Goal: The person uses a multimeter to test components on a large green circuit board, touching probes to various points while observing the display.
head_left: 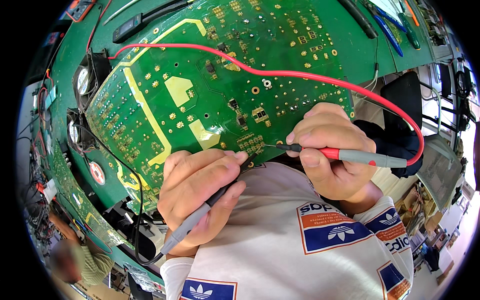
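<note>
A large green circuit board [235,85] lies in front of me, its face dotted with solder joints and bare yellow strips. My left hand [202,192] grips a black-and-grey test probe [197,220], its tip at a cluster of small pads near the board's near edge. In my right hand [332,150] is a red-and-grey test probe [372,157], pointing left with its thin metal tip at the same cluster. The two tips are close together; whether both touch the pads I cannot tell. A red lead [280,73] arcs across the board, and a black lead [141,200] hangs at left.
Two black fans [86,82] stand along the board's left side. Pliers with blue handles [387,35] and a green-handled tool [411,35] lie at the far right. An orange-edged meter [80,7] is at the far left. Another person [75,262] sits at lower left.
</note>
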`<control>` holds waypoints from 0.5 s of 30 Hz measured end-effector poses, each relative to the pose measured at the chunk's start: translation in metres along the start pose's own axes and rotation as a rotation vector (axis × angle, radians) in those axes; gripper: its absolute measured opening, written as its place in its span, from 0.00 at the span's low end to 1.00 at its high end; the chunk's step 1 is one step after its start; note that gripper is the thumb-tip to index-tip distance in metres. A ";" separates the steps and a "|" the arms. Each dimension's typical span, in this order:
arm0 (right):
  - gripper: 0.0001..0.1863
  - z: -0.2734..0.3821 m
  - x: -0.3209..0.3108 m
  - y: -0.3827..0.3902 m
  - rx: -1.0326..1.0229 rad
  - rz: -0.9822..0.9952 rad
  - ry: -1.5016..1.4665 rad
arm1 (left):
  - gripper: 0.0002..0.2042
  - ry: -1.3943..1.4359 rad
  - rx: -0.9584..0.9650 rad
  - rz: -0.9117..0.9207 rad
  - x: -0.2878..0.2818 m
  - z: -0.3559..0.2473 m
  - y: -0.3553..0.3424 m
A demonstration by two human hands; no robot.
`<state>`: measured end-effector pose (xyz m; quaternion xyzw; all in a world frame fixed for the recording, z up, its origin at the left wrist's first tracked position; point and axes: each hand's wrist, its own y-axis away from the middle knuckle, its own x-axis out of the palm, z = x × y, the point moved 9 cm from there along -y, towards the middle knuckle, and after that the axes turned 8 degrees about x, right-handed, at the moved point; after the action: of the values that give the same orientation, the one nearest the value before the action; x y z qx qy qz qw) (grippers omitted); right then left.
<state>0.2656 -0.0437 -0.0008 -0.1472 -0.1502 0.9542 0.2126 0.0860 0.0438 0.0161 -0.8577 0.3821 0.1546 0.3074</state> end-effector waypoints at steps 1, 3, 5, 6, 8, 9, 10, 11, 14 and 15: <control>0.09 0.000 0.000 0.000 -0.003 0.000 0.002 | 0.18 -0.004 0.003 0.004 0.000 0.000 0.000; 0.09 0.001 0.000 0.000 -0.009 0.000 0.010 | 0.19 -0.015 0.009 0.016 0.001 -0.002 0.000; 0.09 0.002 0.000 0.000 -0.020 -0.004 0.023 | 0.20 -0.030 0.021 0.031 0.002 -0.003 -0.001; 0.09 0.002 0.000 0.001 -0.023 -0.007 0.018 | 0.21 -0.041 0.036 0.032 0.003 -0.004 -0.001; 0.09 0.002 0.001 0.001 -0.026 -0.005 -0.006 | 0.22 -0.062 0.066 0.028 0.003 -0.006 -0.001; 0.09 0.002 0.002 0.001 -0.026 -0.004 -0.024 | 0.22 -0.066 0.070 0.030 0.003 -0.006 -0.001; 0.08 0.003 0.003 0.001 -0.037 0.029 0.006 | 0.22 -0.069 0.073 0.033 0.003 -0.007 -0.001; 0.08 0.005 0.002 0.001 -0.048 0.063 0.035 | 0.22 -0.073 0.075 0.036 0.004 -0.008 -0.001; 0.08 0.003 0.003 0.002 -0.028 0.094 0.058 | 0.22 -0.070 0.063 0.041 0.004 -0.007 -0.002; 0.08 0.001 0.002 0.002 -0.012 0.094 0.054 | 0.23 -0.067 0.066 0.039 0.004 -0.007 -0.003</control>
<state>0.2625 -0.0448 -0.0011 -0.1812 -0.1431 0.9579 0.1707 0.0908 0.0389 0.0206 -0.8338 0.3933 0.1766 0.3450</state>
